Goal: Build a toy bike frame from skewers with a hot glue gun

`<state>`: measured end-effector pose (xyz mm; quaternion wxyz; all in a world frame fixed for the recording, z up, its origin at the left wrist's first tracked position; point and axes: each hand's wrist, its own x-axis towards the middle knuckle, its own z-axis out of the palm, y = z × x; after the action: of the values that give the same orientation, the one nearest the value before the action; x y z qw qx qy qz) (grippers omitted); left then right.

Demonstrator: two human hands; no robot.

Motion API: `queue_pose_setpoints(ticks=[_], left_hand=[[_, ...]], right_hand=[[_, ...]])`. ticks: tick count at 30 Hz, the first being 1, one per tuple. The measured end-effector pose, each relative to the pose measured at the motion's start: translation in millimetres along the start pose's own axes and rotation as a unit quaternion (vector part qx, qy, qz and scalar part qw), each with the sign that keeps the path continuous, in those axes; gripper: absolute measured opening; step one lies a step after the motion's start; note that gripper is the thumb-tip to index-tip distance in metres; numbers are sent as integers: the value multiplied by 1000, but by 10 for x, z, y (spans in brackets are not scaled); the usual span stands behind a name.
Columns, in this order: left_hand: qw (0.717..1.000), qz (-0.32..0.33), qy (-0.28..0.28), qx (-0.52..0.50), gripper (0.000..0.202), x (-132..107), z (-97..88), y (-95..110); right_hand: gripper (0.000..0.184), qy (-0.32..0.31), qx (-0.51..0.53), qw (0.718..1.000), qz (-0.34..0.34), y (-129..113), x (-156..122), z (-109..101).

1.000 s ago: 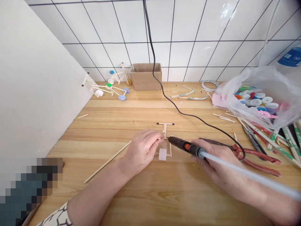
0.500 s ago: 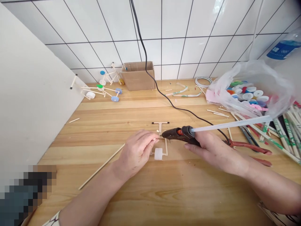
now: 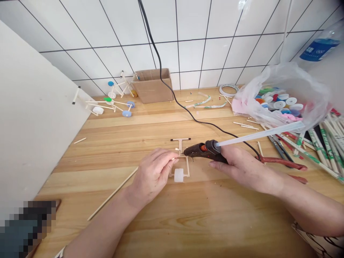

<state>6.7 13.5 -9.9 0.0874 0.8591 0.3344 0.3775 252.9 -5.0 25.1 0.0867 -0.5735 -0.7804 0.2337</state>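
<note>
My right hand [image 3: 242,168] is wrapped round a black hot glue gun [image 3: 202,151], with a long translucent glue stick [image 3: 258,135] jutting from its back. The gun's nozzle points left, at a joint of a small wooden stick frame [image 3: 187,166]. With thumb and fingers pinched, my left hand [image 3: 156,172] grips the frame's left side, covering part of it. A crossbar [image 3: 180,139] with black ends tops the frame, and a white bottle-cap wheel [image 3: 178,175] sits at its near end. Whether the nozzle touches the wood I cannot tell.
A long thin stick [image 3: 113,193] lies beside my left forearm. Red-handled pliers [image 3: 285,163] rest behind my right hand. A bag of bottle caps [image 3: 282,104] stands back right, a cardboard box [image 3: 153,87] at the wall. The black cord [image 3: 185,111] crosses the table.
The whole view has shifted slightly left. My hands, the glue gun and the stick frame keep almost the same places relative to each other.
</note>
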Motion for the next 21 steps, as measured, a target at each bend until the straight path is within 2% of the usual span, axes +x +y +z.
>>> queue_pose_setpoints(ticks=[4, 11, 17, 21], left_hand=[[1000, -2, -3, -1, 9, 3, 5, 7], [1000, 3, 1, 4, 10, 13, -9, 7], [1000, 1, -2, 8, 9, 8, -6, 4], [1000, 0, -5, 8, 9, 5, -4, 16]], right_hand=[[18, 1, 11, 1000, 8, 13, -6, -1], [14, -35, 17, 999, 26, -68, -25, -30], [18, -22, 25, 999, 30, -28, -22, -11], [20, -34, 35, 998, 34, -25, 19, 4]])
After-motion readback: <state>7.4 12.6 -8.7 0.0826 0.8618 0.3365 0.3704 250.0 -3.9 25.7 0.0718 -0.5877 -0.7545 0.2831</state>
